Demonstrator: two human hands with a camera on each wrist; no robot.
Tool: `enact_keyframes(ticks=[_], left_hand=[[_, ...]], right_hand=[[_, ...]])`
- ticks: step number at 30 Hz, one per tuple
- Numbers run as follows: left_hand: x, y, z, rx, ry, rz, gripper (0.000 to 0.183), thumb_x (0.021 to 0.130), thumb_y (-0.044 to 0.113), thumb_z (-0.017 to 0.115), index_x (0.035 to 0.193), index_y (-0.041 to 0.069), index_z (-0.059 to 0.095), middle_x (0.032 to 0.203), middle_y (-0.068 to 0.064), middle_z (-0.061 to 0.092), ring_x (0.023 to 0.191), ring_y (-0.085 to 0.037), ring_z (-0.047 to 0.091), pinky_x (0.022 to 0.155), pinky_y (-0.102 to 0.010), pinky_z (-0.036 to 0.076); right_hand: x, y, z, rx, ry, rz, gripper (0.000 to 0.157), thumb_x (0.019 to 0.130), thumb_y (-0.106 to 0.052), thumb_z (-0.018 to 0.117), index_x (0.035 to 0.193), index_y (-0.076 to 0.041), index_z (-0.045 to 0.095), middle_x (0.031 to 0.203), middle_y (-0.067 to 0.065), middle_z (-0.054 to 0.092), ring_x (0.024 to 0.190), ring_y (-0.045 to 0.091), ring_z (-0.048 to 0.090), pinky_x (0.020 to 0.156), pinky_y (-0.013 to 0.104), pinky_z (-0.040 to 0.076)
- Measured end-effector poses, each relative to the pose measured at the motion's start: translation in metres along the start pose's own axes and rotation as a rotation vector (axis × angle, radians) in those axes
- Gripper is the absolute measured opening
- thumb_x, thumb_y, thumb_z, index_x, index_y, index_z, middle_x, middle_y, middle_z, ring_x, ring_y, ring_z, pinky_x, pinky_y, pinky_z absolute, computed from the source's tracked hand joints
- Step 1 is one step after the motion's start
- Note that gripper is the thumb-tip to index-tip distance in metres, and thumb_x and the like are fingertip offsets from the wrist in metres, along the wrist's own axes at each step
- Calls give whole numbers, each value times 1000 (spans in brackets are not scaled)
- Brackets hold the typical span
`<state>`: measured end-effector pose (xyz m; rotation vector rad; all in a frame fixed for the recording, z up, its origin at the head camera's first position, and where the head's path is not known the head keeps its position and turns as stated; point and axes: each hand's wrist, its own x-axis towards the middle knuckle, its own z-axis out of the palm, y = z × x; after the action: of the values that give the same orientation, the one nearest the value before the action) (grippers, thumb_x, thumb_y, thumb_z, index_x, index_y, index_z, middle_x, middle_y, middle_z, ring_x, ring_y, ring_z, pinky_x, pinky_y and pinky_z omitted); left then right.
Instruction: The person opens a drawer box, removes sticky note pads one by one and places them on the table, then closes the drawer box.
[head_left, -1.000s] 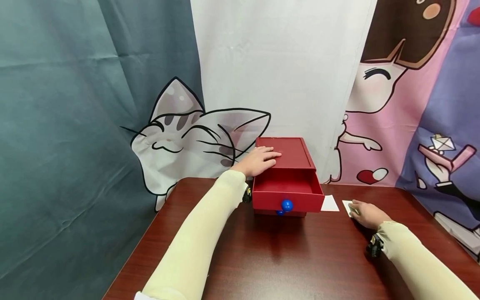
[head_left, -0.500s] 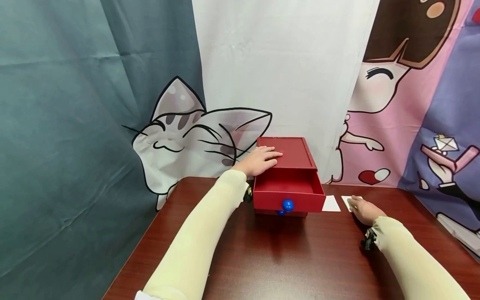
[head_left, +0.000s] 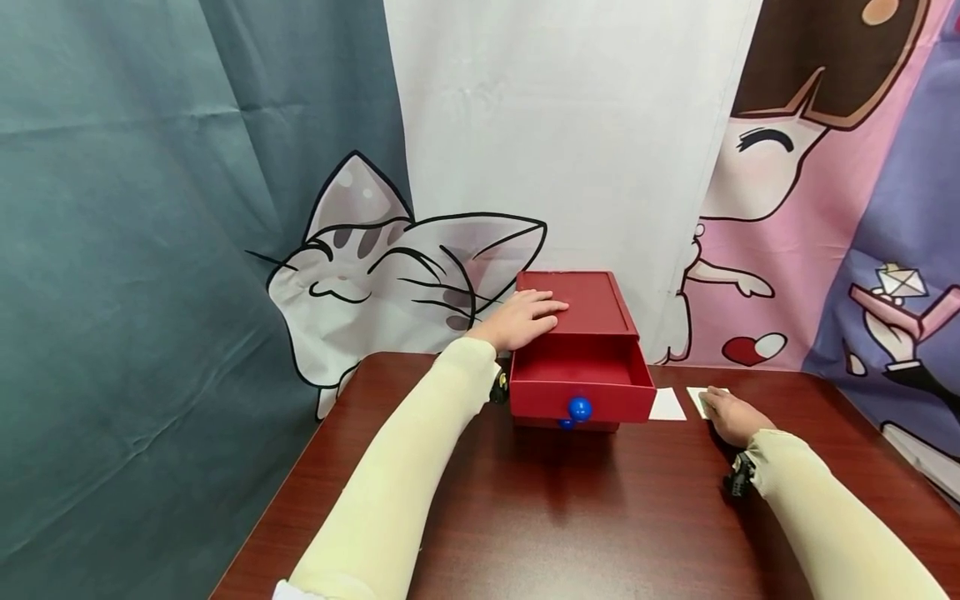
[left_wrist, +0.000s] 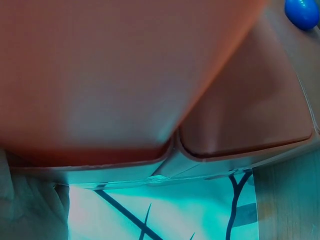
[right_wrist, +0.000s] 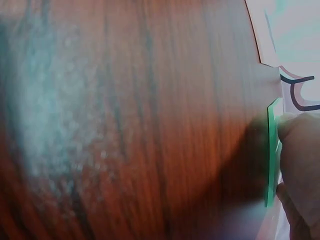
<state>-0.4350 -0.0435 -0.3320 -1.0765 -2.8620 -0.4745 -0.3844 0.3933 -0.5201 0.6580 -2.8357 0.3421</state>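
My left hand [head_left: 521, 319] rests with fingers spread on the top left of a red two-drawer box [head_left: 583, 296]. The box's upper drawer [head_left: 581, 400] is pulled out and has a blue round knob [head_left: 580, 408]. At the table's back right, my right hand [head_left: 735, 417] grips a small white card [head_left: 697, 398] lying at table level. In the right wrist view the card shows a green edge [right_wrist: 272, 155], with thumb and finger at it; the hand covers the rest. Another white card [head_left: 666, 405] lies between the box and the right hand.
A dark reddish wooden table [head_left: 555, 517] carries everything. The lower drawer is in, its knob [head_left: 566, 424] partly behind the upper one. Behind the table hangs a printed cloth [head_left: 480, 125] with a cat and a cartoon figure.
My right hand has shifted slightly away from me and turned, and the card has become squarer to the other card. My left hand stays on the box.
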Motion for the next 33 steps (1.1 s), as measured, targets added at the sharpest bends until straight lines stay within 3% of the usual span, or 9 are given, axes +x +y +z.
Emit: enact_keyframes(ticks=[7, 13, 20, 26, 33], left_hand=[[2, 2, -3, 17, -14, 6, 48, 107, 39, 42, 153, 29, 47, 163, -4, 33, 153, -21, 22, 125, -36, 7], [3, 3, -6, 29, -26, 4, 48, 107, 40, 42, 154, 29, 45, 164, -4, 32, 153, -22, 21, 125, -37, 6], [3, 4, -9, 33, -35, 3, 49, 107, 40, 41, 154, 28, 45, 165, -6, 30, 154, -26, 19, 125, -38, 6], [3, 2, -7, 40, -43, 0, 49, 107, 40, 41, 155, 29, 44, 165, -6, 30, 154, -27, 18, 125, -38, 5], [2, 1, -3, 26, -51, -7, 49, 107, 40, 40, 155, 29, 44, 165, -5, 29, 154, -27, 17, 125, -38, 5]], right_hand=[[-2, 3, -3, 18, -6, 12, 34, 93, 3, 56, 121, 21, 55, 125, 48, 49, 119, 63, 49, 102, 67, 40], [-3, 4, -16, 33, 1, 69, 41, 94, 0, 56, 129, 21, 50, 132, 47, 46, 122, 62, 46, 102, 67, 39], [5, 4, -32, 51, 33, 54, 46, 97, -7, 62, 134, 16, 51, 136, 42, 45, 125, 60, 44, 101, 68, 37], [17, -23, -57, 76, 84, 4, 47, 96, -8, 65, 137, 12, 51, 141, 39, 43, 127, 59, 43, 101, 70, 36], [33, -62, -87, 40, 182, -45, 47, 98, -15, 66, 139, 4, 55, 143, 31, 48, 125, 52, 51, 99, 66, 41]])
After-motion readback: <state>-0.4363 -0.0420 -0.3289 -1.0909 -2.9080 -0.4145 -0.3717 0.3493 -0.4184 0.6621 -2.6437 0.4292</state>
